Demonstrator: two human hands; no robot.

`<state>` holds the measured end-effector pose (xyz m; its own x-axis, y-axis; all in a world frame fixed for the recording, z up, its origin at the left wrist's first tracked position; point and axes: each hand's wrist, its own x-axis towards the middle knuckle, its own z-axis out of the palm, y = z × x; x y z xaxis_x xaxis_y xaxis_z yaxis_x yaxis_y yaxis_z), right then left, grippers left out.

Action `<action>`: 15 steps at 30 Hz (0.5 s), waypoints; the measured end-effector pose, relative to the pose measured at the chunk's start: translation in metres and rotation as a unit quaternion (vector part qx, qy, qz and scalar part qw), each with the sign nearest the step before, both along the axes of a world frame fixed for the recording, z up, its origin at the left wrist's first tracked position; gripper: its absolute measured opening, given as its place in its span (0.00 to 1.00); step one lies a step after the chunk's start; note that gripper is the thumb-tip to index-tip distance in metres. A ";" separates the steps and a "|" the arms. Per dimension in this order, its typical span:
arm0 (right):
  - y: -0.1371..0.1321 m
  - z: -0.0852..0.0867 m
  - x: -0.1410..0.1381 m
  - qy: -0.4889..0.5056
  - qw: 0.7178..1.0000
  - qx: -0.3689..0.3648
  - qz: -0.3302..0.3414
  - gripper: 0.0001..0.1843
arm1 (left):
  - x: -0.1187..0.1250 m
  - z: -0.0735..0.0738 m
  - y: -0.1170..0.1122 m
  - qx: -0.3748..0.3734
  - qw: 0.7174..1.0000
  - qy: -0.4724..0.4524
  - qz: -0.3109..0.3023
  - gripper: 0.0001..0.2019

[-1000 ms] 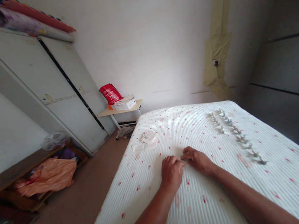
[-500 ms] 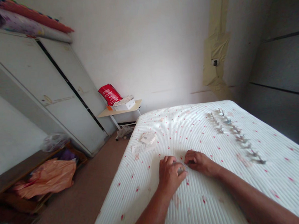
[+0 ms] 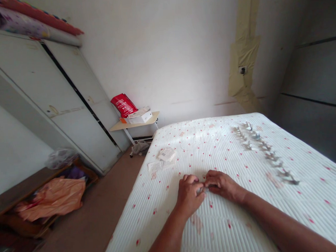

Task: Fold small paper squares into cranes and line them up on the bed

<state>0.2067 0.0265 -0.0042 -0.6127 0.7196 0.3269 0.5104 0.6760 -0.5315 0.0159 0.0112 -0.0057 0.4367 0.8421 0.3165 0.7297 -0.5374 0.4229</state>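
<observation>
Two rows of small folded figures (image 3: pixel 266 147) toward the right edge of the bed (image 3: pixel 236 223), printed papers (image 3: pixel 167 154) near its left edge, my left hand (image 3: pixel 190 195) and right hand (image 3: pixel 223 185) between, both curled nearly closed, pinching one small paper piece (image 3: pixel 206 189).

Ribbed cloth, dull paper and shiny plastic

The bed (image 3: pixel 239 227) is covered in ribbed, matt cloth. Dull printed paper is seen in the flat sheets (image 3: pixel 167 154); the small folded figures (image 3: pixel 272 157) also appear to be made of paper, sharply creased. A glossy finish is shown by the red plastic bag (image 3: pixel 124 105), while the tabletop (image 3: pixel 118 126) is surfaced in smooth, wood-like board. Thin, crumpled plastic is seen in the orange bag (image 3: pixel 54 199). The cabinet (image 3: pixel 23 73) is smoothly painted, the wall (image 3: pixel 164 48) matt and scuffed.
</observation>
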 end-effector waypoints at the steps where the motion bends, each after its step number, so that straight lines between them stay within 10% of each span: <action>1: 0.000 0.000 -0.001 -0.007 1.000 0.004 0.000 0.09 | 0.000 0.000 0.000 -0.001 1.000 -0.004 0.002 0.11; 15: 0.000 0.003 0.000 0.025 0.993 -0.108 -0.029 0.08 | 0.001 0.000 -0.011 0.040 0.998 -0.031 0.022 0.06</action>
<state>0.2071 0.0266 -0.0011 -0.5554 0.8095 0.1904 0.5140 0.5142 -0.6866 0.0165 0.0002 -0.0056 0.3779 0.8306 0.4090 0.7271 -0.5397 0.4243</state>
